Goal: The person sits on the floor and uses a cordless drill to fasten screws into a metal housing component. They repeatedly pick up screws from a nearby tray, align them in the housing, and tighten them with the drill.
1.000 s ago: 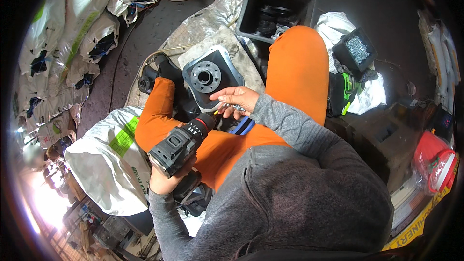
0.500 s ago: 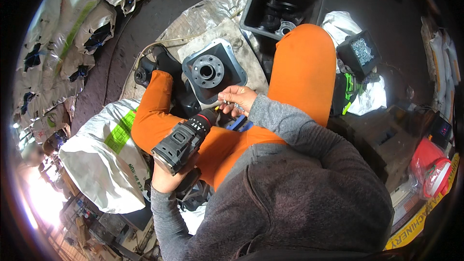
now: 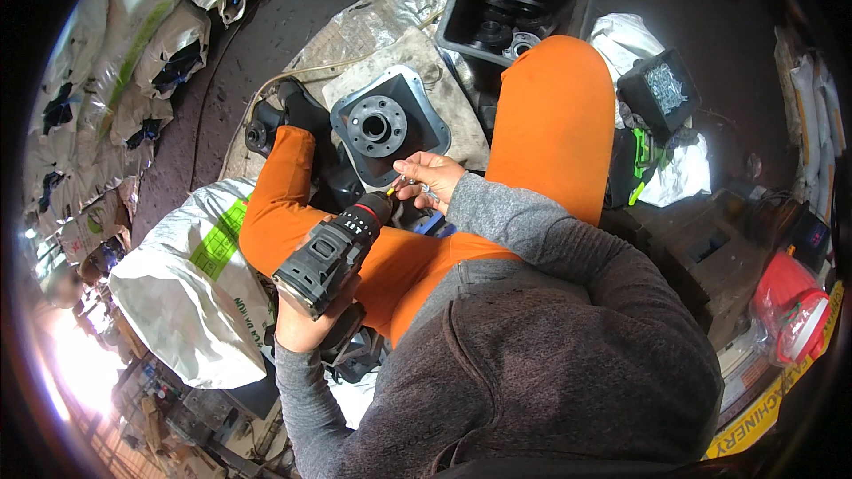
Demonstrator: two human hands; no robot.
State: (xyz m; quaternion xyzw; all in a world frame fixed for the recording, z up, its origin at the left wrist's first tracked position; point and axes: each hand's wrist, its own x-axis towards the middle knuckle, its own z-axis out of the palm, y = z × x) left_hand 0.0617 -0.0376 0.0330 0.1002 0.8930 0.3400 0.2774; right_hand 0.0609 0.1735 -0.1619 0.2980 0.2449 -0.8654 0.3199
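My left hand (image 3: 300, 330) is wrapped round the handle of a black and grey cordless drill (image 3: 327, 253), held above my orange-trousered leg. The drill's chuck points away from me, with a short yellow-tipped bit (image 3: 390, 191) in it. Beside that tip, my right hand (image 3: 437, 174) is closed on several small silvery screws (image 3: 426, 189); its thumb and forefinger are pinched close to the bit. Whether a screw sits on the bit is too small to tell. Just beyond my hands rests a dark square-rimmed housing (image 3: 429, 106) with a round grey flange (image 3: 362, 127) inside.
A pale sheet (image 3: 457, 115) lies under the housing. Beyond it stands a deep grey bin (image 3: 451, 22) of black parts. To the right is a small dark box (image 3: 635, 89) of screws. A white sack (image 3: 169, 302) lies at my left, with wrapped bundles (image 3: 98, 53) farther off.
My hands and the drill have shifted only slightly, up and left in the picture, along with the whole view. Both grips look the same.
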